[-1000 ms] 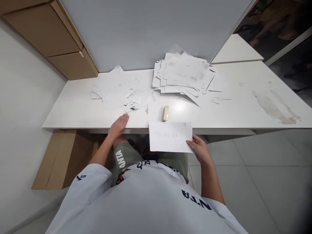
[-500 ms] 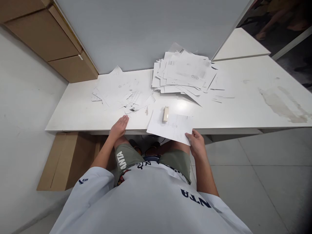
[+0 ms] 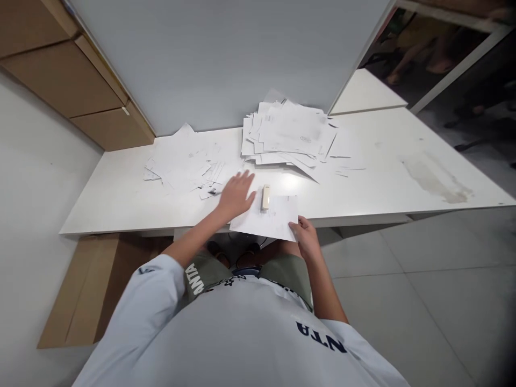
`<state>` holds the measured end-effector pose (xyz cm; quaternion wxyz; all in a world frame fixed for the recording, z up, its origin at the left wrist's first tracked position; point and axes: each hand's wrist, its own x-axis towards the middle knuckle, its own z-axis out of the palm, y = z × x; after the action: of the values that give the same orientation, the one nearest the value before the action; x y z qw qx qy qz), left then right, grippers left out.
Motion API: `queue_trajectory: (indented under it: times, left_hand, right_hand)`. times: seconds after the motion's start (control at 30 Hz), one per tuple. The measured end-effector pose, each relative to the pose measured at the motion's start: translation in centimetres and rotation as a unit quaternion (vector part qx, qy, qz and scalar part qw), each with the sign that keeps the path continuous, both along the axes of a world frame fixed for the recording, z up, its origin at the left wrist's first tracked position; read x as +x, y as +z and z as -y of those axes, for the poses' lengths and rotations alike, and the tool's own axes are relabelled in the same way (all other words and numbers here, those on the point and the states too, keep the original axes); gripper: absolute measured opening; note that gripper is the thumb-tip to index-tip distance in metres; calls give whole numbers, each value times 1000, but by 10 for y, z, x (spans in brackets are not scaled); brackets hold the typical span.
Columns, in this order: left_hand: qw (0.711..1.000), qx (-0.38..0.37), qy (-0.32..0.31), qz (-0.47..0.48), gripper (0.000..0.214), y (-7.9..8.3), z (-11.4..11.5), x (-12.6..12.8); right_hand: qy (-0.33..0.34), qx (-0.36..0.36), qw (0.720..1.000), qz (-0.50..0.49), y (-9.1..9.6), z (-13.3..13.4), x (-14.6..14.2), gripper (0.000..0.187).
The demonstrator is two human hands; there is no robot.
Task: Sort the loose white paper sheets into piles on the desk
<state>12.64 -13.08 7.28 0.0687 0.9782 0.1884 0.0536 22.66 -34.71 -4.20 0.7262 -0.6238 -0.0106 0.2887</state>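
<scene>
A printed white sheet of paper [image 3: 278, 221] lies at the front edge of the white desk [image 3: 355, 188], its near part jutting past the edge. Its right corner is pinched between the thumb and fingers of my right hand [image 3: 305, 235]. On top of the sheet rests a small cream oblong object [image 3: 265, 198], perhaps a stapler. My left hand [image 3: 237, 194], slightly blurred, is over the sheet's left side with fingers spread and nothing in them. It is close to the cream object but apart from it; whether it touches the paper I cannot tell.
A thick, uneven pile of papers [image 3: 290, 131] stands against the grey panel [image 3: 226, 59]. Further left lie loose sheets [image 3: 175, 158] and torn paper scraps [image 3: 213, 174]. Cardboard boxes [image 3: 97, 80] rise at the left, and another box [image 3: 76, 301] sits below the desk. People show dimly at upper right.
My left hand has left the desk edge, moving right and forward to the sheet's left side, its fingers now spread. My right hand keeps its hold on the paper. The view has shifted slightly.
</scene>
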Motion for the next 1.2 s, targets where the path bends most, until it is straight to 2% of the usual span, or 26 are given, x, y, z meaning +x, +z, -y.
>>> queue_trajectory:
  times: [0.1,0.2,0.3,0.4,0.57,0.77,0.87,0.97,1.03,1.1,1.2]
  left_hand:
    - [997,-72,-22,-7,59,-17,20,71]
    - [996,-80,-4,-30,55,-41,31,105]
    - [996,-82,7,-25,46,-59,33,107]
    - [997,-76,10,9,42,-66,35,100]
    - [997,-77,24,7,43,-64,43,95]
    - [990,-113,85,-13,50,-57,46,86]
    - [985,-142,99,12,56,-49,39,69]
    - [973,-209,62,81,60,-41,29,28]
    - [966,-218,29,133,55,-43,25,-14]
    - [967,-186,37,168,50,-52,20,-63]
    - [967,-107,117,202,46,-73,2,-134]
  right_hand:
    - [-8,-17,1000,4,-2,-8,-2,37]
    - [3,-14,1000,18,-3,-13,-5,36]
    - [39,-2,999,37,-3,-15,-8,37]
    - [61,-9,997,44,-2,-15,-8,41]
    - [67,-15,997,47,-2,-13,-10,39]
    - [67,-36,993,89,-13,2,-21,43]
    - [24,-79,991,109,-16,28,-7,44]
    - [-93,-125,973,170,-12,64,22,37]
    - [-173,-135,949,226,-3,86,42,33]
    - [-241,-127,924,270,8,97,62,32]
    - [-317,-89,897,295,27,86,92,34]
